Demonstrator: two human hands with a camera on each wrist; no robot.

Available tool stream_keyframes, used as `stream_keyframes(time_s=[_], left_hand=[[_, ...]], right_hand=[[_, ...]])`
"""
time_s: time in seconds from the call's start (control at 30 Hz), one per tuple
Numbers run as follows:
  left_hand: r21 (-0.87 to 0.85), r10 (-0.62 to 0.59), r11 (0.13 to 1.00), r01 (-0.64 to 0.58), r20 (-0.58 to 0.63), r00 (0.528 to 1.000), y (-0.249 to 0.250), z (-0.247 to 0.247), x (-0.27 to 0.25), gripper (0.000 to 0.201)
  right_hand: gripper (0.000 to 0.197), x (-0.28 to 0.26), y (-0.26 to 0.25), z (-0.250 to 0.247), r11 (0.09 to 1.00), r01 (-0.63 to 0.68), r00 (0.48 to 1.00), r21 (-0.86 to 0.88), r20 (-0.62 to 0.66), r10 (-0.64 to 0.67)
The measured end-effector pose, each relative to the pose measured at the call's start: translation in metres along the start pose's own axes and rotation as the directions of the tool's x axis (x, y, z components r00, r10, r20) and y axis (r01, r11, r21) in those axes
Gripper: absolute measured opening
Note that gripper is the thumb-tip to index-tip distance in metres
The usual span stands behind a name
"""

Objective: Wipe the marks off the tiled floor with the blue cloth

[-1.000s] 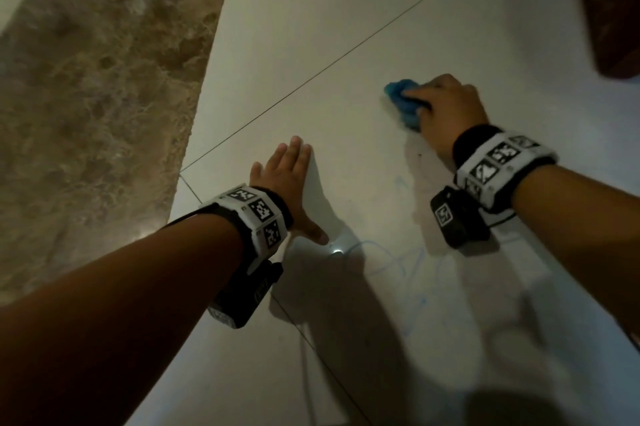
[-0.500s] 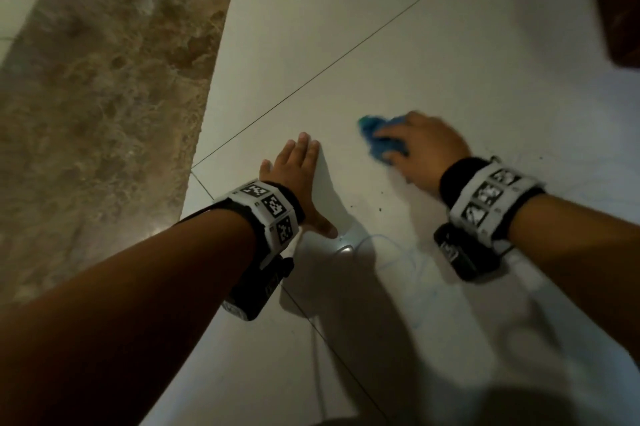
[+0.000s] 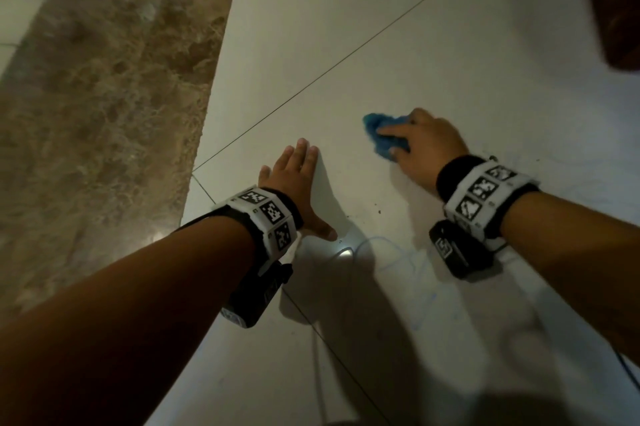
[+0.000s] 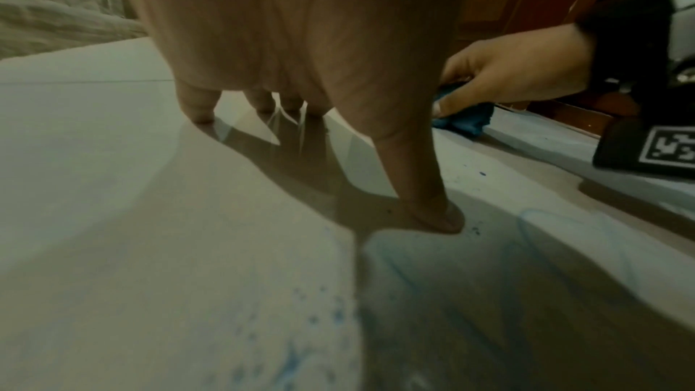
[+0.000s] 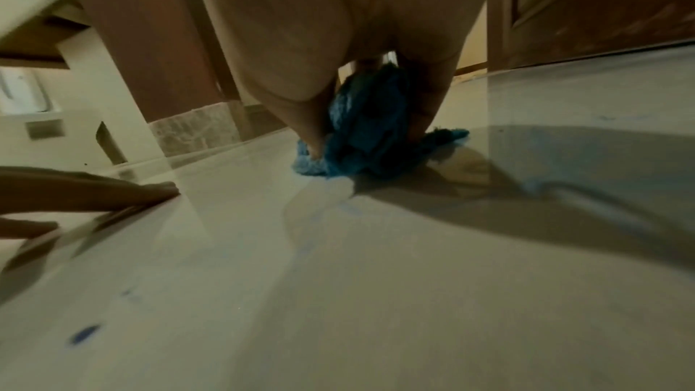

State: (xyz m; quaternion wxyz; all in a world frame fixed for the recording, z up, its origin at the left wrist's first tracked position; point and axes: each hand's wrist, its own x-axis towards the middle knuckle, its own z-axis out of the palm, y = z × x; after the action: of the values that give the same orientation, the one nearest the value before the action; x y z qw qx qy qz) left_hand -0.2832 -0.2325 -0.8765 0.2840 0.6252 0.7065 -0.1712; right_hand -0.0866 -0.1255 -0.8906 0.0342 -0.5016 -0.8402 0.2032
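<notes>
Right hand (image 3: 427, 145) bunches the blue cloth (image 3: 382, 136) under curled fingers and thumb, pressing it to the white tiled floor (image 3: 346, 44). Cloth sits on the far side of the scribble, beyond the faint blue pen loops (image 3: 398, 255) that run back toward the person. Left hand (image 3: 298, 183) lies flat beside the cloth, fingers straight, thumb splayed, bracing; holds nothing. Brown marble strip (image 3: 104, 96) borders the tile on the far side of the left hand from the cloth.

Left wrist view: blue specks (image 4: 320, 308) and a curved line (image 4: 545, 219) remain near the thumb. Right wrist view: a blue dab (image 5: 84, 333) nearer the camera than the cloth.

Judgement: mid-wipe, much ink left. Best to keep the wad compact and drag it toward the body over the loops with firm downward pressure and overlapping passes. Left palm probably needs shifting to reach the specks beneath it.
</notes>
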Motion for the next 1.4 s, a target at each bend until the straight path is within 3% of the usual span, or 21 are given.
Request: stream_keyframes(time_s=[0.03, 0.1, 0.23, 0.27, 0.4, 0.47, 0.57, 0.63, 0.7, 0.77, 0.83, 0.93, 1.0, 1.07, 1.13, 1.2, 1.3, 1.4], left_hand=[[-0.001, 0.001, 1.0, -0.001, -0.001, 1.0, 0.0, 0.0, 0.0, 0.144], [0.002, 0.005, 1.0, -0.005, 0.0, 1.0, -0.001, 0.001, 0.0, 0.144], [0.028, 0.008, 1.0, -0.009, 0.014, 1.0, -0.002, 0.002, 0.002, 0.144], [0.032, 0.012, 0.999, -0.012, 0.017, 1.0, -0.003, 0.001, 0.002, 0.145], [0.025, 0.046, 0.999, -0.047, 0.028, 0.999, -0.011, 0.001, 0.003, 0.148], [0.034, 0.059, 0.998, -0.06, 0.029, 0.998, -0.013, 0.002, 0.003, 0.149], [0.048, 0.054, 0.997, -0.055, 0.026, 0.998, -0.014, 0.004, 0.004, 0.147], [0.046, 0.057, 0.997, -0.058, 0.022, 0.998, -0.014, 0.004, 0.005, 0.148], [0.036, 0.067, 0.997, -0.067, 0.013, 0.998, -0.014, 0.005, 0.004, 0.148], [0.034, 0.075, 0.997, -0.075, -0.004, 0.997, -0.016, 0.005, 0.004, 0.149], [0.033, 0.076, 0.997, -0.075, -0.011, 0.997, -0.017, 0.005, 0.005, 0.15], [0.036, 0.073, 0.997, -0.072, -0.007, 0.997, -0.015, 0.005, 0.005, 0.15], [0.042, 0.067, 0.997, -0.067, -0.004, 0.998, -0.014, 0.004, 0.005, 0.15], [0.045, 0.059, 0.997, -0.059, -0.001, 0.998, -0.014, 0.003, 0.005, 0.15], [0.057, 0.057, 0.997, -0.057, 0.005, 0.998, -0.013, 0.003, 0.005, 0.15], [0.062, 0.055, 0.997, -0.055, 0.005, 0.998, -0.012, 0.003, 0.005, 0.15], [0.048, 0.05, 0.998, -0.049, -0.005, 0.999, -0.012, 0.003, 0.003, 0.149], [0.048, 0.041, 0.998, -0.041, 0.007, 0.999, -0.011, 0.002, 0.001, 0.148]], right_hand=[[0.038, 0.005, 0.006, 0.0, 0.998, -0.063, 0.998, 0.026, -0.021, 0.064], [0.039, 0.0, -0.001, 0.008, 0.997, -0.07, 0.997, 0.034, -0.012, 0.07], [0.038, -0.036, -0.043, 0.024, 0.981, 0.183, 0.981, -0.058, 0.079, -0.178], [0.038, -0.037, -0.047, 0.022, 0.98, 0.192, 0.978, -0.049, 0.089, -0.187], [0.038, -0.031, -0.051, 0.006, 0.987, 0.071, 0.992, 0.145, 0.095, -0.085], [0.04, -0.041, -0.064, 0.001, 0.977, 0.08, 0.99, 0.197, 0.099, -0.101], [0.04, -0.058, -0.076, 0.01, 0.972, 0.232, 0.944, 0.028, 0.235, -0.232], [0.039, -0.059, -0.069, 0.01, 0.966, 0.257, 0.921, 0.014, 0.3, -0.249], [0.038, -0.049, -0.053, -0.001, 0.974, 0.213, 0.932, 0.078, 0.284, -0.227], [0.036, -0.029, -0.027, -0.014, 0.982, 0.075, 0.993, 0.171, 0.08, -0.09], [0.035, -0.007, 0.006, -0.024, 0.977, -0.092, 0.991, 0.191, -0.073, 0.108], [0.034, -0.002, 0.029, -0.021, 0.972, -0.225, 0.974, 0.062, 0.024, 0.224], [0.034, -0.016, 0.013, -0.01, 0.991, -0.127, 0.992, 0.052, 0.007, 0.126], [0.034, -0.038, -0.015, 0.003, 0.997, 0.083, 0.996, -0.003, 0.041, -0.082], [0.036, -0.053, -0.035, 0.011, 0.965, 0.26, 0.957, -0.026, 0.143, -0.253], [0.036, -0.049, -0.033, 0.004, 0.953, 0.303, 0.933, -0.006, 0.206, -0.295], [0.035, -0.017, 0.005, -0.007, 0.995, 0.101, 0.992, 0.027, 0.068, -0.102], [0.031, -0.005, 0.033, -0.011, 0.993, -0.113, 0.989, 0.045, -0.087, 0.117]])
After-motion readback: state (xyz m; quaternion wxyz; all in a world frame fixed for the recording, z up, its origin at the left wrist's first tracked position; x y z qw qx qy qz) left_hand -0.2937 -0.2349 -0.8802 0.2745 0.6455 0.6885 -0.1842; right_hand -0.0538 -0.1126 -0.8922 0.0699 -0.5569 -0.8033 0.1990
